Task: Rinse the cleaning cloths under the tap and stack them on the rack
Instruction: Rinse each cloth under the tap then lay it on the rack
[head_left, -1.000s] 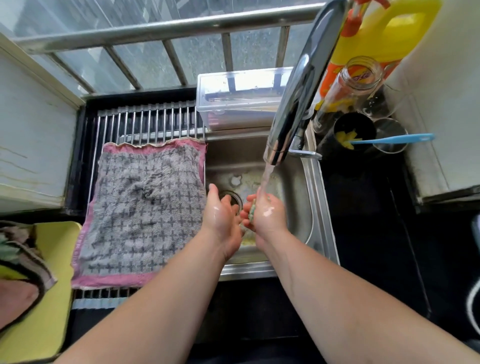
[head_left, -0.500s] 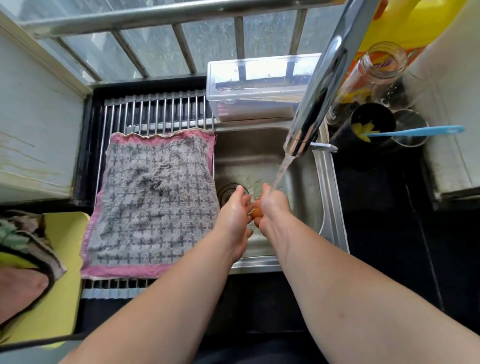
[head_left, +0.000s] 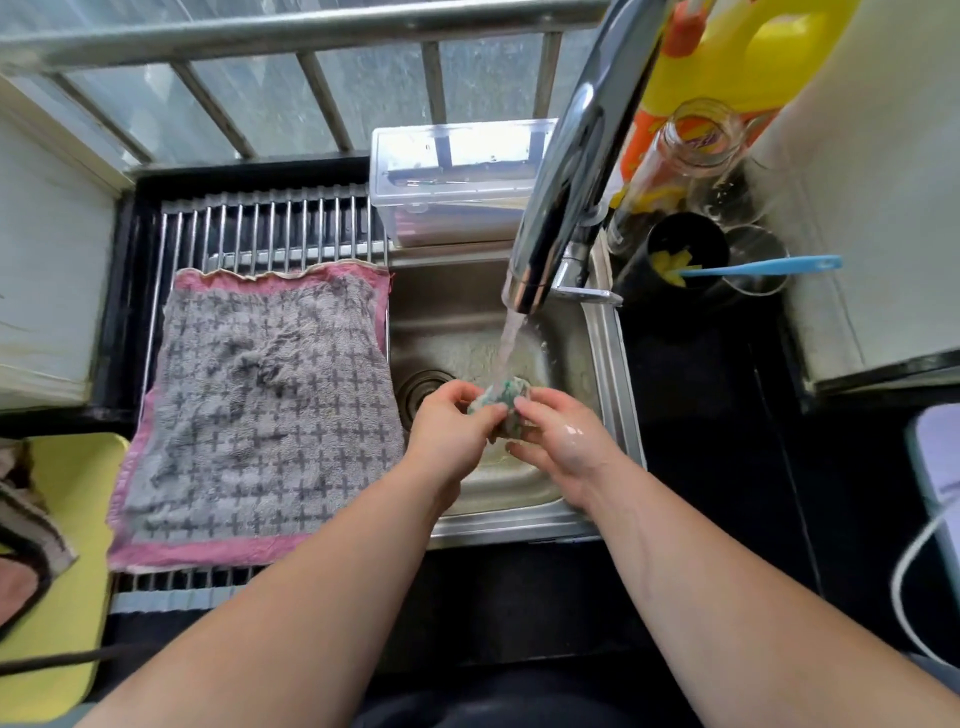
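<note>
Left hand (head_left: 451, 432) and right hand (head_left: 567, 451): fingers curled, pinching a wadded green-white cloth (head_left: 502, 397) between both sets of fingertips, over the sink (head_left: 519, 526). Tap (head_left: 566, 171) stream strikes the cloth's top. Grey cloth (head_left: 260, 405) flat on rack (head_left: 275, 224).

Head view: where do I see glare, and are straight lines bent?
Head view: daylight glares along the chrome tap and on the wet right hand; the wide lens bows the window rail; the small cloth is soft under the water.
</note>
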